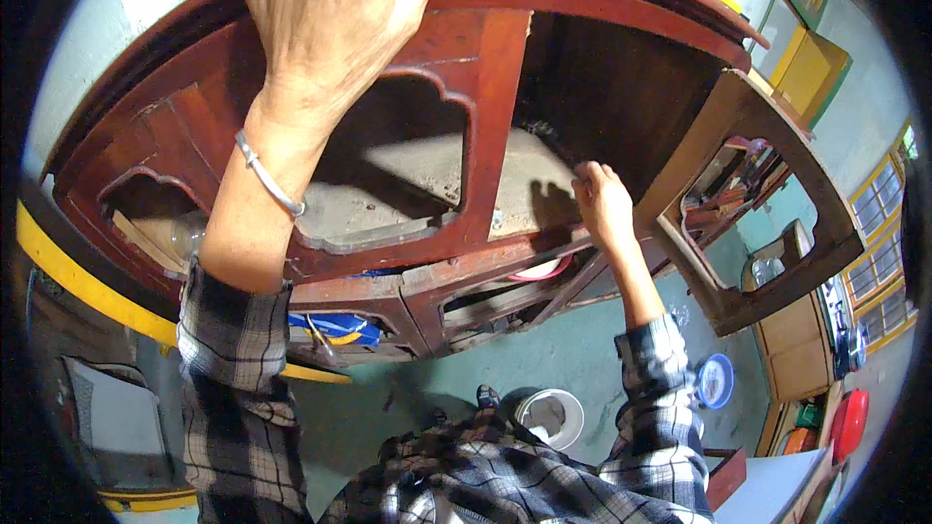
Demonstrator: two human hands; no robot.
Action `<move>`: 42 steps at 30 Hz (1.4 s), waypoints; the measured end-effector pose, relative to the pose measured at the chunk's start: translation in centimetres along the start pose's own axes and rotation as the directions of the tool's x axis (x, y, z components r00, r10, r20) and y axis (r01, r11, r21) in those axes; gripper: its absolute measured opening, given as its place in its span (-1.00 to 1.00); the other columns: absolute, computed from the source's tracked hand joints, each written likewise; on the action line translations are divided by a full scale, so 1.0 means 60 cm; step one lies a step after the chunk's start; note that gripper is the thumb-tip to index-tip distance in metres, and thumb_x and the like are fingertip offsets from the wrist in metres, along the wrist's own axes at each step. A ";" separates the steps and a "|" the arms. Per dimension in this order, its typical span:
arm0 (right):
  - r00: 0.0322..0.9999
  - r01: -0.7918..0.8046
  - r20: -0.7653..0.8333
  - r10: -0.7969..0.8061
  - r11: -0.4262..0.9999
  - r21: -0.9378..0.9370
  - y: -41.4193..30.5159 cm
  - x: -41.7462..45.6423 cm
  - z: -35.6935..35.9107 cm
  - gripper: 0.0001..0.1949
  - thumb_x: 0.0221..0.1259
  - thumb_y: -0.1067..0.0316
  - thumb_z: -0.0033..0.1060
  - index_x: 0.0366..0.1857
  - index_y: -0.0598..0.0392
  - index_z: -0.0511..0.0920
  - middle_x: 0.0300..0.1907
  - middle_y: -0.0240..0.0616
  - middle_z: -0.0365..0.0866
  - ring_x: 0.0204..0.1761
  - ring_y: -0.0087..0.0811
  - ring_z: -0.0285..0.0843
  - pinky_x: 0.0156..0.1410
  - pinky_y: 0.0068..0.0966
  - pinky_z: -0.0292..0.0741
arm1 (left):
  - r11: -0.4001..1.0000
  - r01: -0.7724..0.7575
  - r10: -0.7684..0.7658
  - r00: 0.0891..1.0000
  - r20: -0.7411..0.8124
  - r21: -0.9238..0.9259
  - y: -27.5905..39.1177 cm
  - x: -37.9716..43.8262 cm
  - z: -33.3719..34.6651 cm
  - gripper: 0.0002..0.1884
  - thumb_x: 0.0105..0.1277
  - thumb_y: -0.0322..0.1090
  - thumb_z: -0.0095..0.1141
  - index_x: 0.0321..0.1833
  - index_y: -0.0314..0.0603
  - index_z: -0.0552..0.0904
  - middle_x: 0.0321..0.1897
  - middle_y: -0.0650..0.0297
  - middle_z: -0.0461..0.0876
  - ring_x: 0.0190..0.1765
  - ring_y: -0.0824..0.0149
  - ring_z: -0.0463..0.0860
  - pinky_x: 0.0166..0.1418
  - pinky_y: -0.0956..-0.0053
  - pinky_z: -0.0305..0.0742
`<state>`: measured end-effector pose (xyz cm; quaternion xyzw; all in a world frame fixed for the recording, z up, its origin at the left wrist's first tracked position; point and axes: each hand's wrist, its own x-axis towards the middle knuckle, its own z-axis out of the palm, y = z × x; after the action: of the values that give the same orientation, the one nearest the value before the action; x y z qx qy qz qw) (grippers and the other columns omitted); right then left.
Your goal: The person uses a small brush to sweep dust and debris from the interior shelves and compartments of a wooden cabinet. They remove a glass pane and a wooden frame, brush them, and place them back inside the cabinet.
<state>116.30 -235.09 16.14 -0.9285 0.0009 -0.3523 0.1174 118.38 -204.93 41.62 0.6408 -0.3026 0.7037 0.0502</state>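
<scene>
A reddish-brown wooden cabinet (502, 87) with scalloped cut-out doors fills the upper view. My left hand (328, 14) lies over its top edge, thumb stretched to the right; the fingertips are out of view. A metal bangle (269, 175) circles that wrist. My right hand (604, 204) reaches into the open right compartment, fingers curled, above a dusty shelf board (528, 167). A blurred dark clump (539, 129) lies by its fingers; whether the hand holds anything is unclear. To the right, the cabinet door (830, 196) stands swung open.
A white bucket (575, 415) with greyish contents stands on the green floor (466, 327) by my feet. Farther right are a blue basin (716, 380) and a red basin (850, 426). At left, a yellow-edged surface (95, 284) runs beside the cabinet. Lower shelves hold a blue item (349, 327).
</scene>
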 end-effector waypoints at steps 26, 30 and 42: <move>0.529 0.352 0.661 -0.533 0.846 0.401 -0.021 0.169 -0.053 -0.57 0.00 0.47 0.27 0.06 0.02 0.60 0.00 -0.06 0.62 0.06 -0.08 0.58 0.17 -0.31 0.52 | 1.000 -0.020 0.019 0.997 -0.078 -0.020 -0.022 -0.017 0.031 -0.70 0.15 -0.12 0.17 -0.54 -0.02 0.35 -0.58 0.35 0.30 -0.50 0.39 0.26 -0.42 0.42 0.19; 0.599 0.317 0.712 -0.366 0.925 0.209 -0.017 0.191 -0.164 -0.55 -0.11 0.51 0.28 0.00 -0.06 0.65 -0.06 -0.10 0.67 0.00 -0.12 0.63 0.15 -0.33 0.53 | 0.999 0.009 -0.004 0.994 -0.107 0.045 -0.014 -0.022 0.047 -0.72 0.10 -0.13 0.27 -0.49 -0.04 0.42 -0.56 0.36 0.33 -0.49 0.41 0.29 -0.41 0.46 0.20; 0.576 0.238 0.687 -0.443 0.895 0.378 -0.026 0.129 0.013 -0.60 0.03 0.53 0.24 0.03 -0.01 0.61 -0.03 -0.08 0.64 0.03 -0.11 0.58 0.16 -0.31 0.50 | 0.995 0.020 -0.032 0.992 -0.119 -0.101 0.007 -0.025 0.039 -0.73 0.04 -0.24 0.32 -0.40 -0.16 0.47 -0.45 0.24 0.42 -0.37 0.31 0.41 -0.25 0.36 0.31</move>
<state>122.48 -234.05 20.98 -0.9492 -0.2714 0.0551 0.1495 120.49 -205.95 40.02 0.5979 -0.3253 0.7244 0.1093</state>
